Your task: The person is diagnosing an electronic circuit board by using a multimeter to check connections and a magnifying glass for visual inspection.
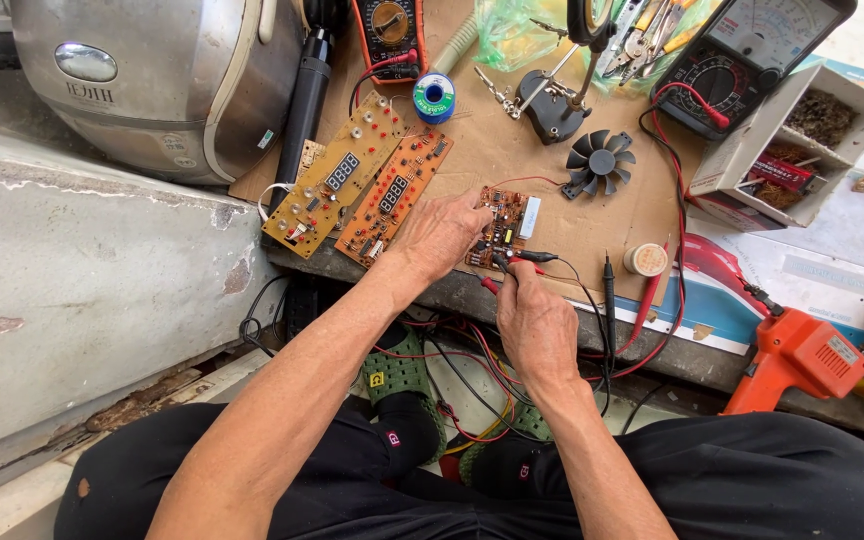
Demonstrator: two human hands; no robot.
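A small brown circuit board (508,222) lies on a sheet of cardboard (512,150). My left hand (439,235) rests on the board's left edge and holds it down. My right hand (532,320) grips two meter probes, one black (535,257) and one red (489,284), with their tips against the board's near edge. Their leads run down past my wrist.
Two long orange display boards (362,180) lie left of my hands. An analog meter (742,60), a black fan (600,158), a solder spool (434,97), a helping-hand stand (552,105) and a digital meter (389,35) sit behind. An orange drill (797,360) lies right, a silver cooker (152,80) left.
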